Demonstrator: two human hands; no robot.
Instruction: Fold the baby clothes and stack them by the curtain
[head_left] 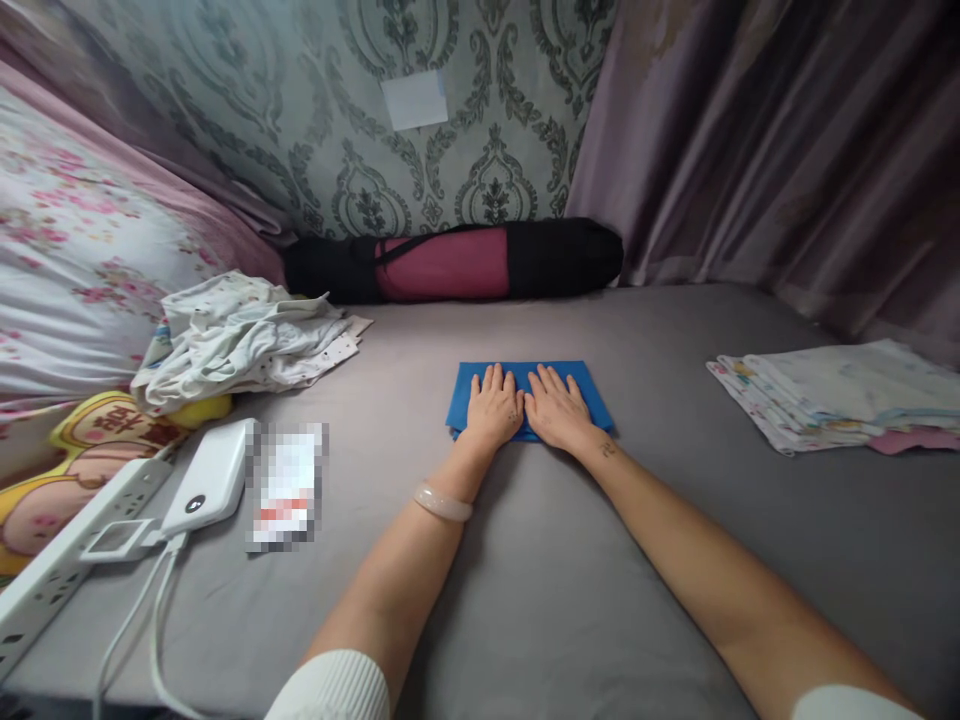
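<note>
A folded blue cloth lies flat on the grey sheet, near the middle of the head view. My left hand rests palm down on its left half, fingers stretched out. On the right half, my right hand also lies flat, its fingers spread a little. The thumbs come close together at the middle of the cloth. Both palms hide part of its surface, and its near edge shows more than one layer.
Rumpled white clothes lie to the left, folded cloths to the right. A black and red long bag lies against the wall. Nearer left are a power bank, a power strip, cables, a blurred packet and a yellow plush.
</note>
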